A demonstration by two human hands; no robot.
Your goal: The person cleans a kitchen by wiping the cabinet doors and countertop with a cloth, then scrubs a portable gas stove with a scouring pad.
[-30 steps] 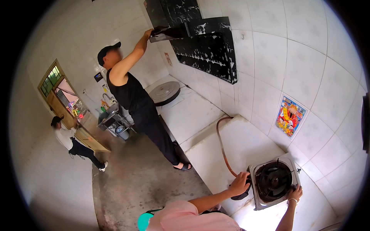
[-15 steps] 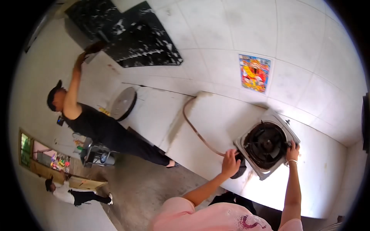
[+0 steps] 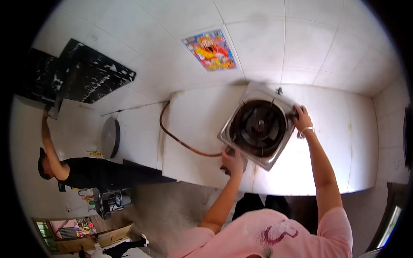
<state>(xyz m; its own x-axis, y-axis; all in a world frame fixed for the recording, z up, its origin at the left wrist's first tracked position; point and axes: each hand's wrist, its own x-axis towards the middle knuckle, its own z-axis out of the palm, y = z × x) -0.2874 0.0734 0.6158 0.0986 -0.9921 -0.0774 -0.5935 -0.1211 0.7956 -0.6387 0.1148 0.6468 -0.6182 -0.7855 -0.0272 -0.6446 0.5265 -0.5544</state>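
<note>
A single-burner gas stove with a square metal body sits at an angle on the white counter. Its round black burner ring shows rust-brown grime. My left hand is closed around a dark cloth-like piece at the stove's near left side, right by the end of the brown hose. On the opposite side, my right hand grips the stove's right edge, where a small dark piece shows by its fingers. A pale bracelet circles that wrist.
The white counter runs along a tiled wall bearing a colourful poster. At left, a person in black reaches up to a black marbled panel. A round lid leans at the counter's far end. Another person is near the doorway.
My view has swung right, so the stove appears further left and higher. My left hand has closed on the dark piece beside the stove; my right stays at the stove's edge.
</note>
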